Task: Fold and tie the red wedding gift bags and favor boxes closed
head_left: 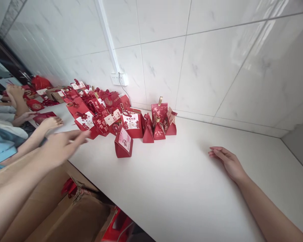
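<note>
My left hand (65, 144), slightly blurred, reaches over the table's near edge with fingers stretched out and nothing in them. It is closest to a red box with a white label (85, 121) at the front of a crowded group, and I see a gap between them. A small red gift box with a pink label (124, 143) stands by itself in front of the others. Beside the group are slim triangular red boxes (148, 129) and a taller red box with a gold loop (159, 111). On the right, my right hand (227, 163) rests low over bare white tabletop, empty, its fingers loosely extended.
The white table (181, 188) runs along a tiled wall with a socket (119, 79) and cable. At the far left, other people's hands (50, 123) handle red boxes. Below the front edge are an open cardboard carton (73, 215) and a red plastic thing (117, 225).
</note>
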`<state>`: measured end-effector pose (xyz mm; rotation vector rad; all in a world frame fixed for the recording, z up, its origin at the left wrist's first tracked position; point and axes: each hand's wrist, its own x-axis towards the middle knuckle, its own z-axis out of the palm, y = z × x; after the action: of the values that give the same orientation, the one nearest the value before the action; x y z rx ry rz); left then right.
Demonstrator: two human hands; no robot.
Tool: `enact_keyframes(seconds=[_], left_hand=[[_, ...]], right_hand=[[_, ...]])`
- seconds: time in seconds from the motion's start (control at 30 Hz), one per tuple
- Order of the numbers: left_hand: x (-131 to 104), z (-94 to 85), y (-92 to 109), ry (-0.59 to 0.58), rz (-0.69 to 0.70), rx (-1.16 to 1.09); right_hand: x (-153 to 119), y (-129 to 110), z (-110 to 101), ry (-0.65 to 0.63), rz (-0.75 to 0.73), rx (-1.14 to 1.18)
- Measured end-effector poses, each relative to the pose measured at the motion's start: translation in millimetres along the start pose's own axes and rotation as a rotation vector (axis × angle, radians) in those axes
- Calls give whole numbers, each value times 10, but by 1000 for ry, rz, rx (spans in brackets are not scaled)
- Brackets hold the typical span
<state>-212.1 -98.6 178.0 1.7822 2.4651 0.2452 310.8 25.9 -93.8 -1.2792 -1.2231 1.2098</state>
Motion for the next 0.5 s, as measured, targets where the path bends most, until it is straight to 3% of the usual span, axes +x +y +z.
enact_keyframes(seconds=[0.17,0.27,0.4,0.5], left_hand=[[469,537,347,-87,104,63],[648,670,404,-191,187,90],[554,773,582,-294,358,-16],[434,888,986,-280,531,-74]], right_hand=[[4,-1,9,-27,-18,10],[10,-19,26,-45,-35,21],[22,-73,58,-68,-76,19],[39,-103,83,-78,-108,16]])
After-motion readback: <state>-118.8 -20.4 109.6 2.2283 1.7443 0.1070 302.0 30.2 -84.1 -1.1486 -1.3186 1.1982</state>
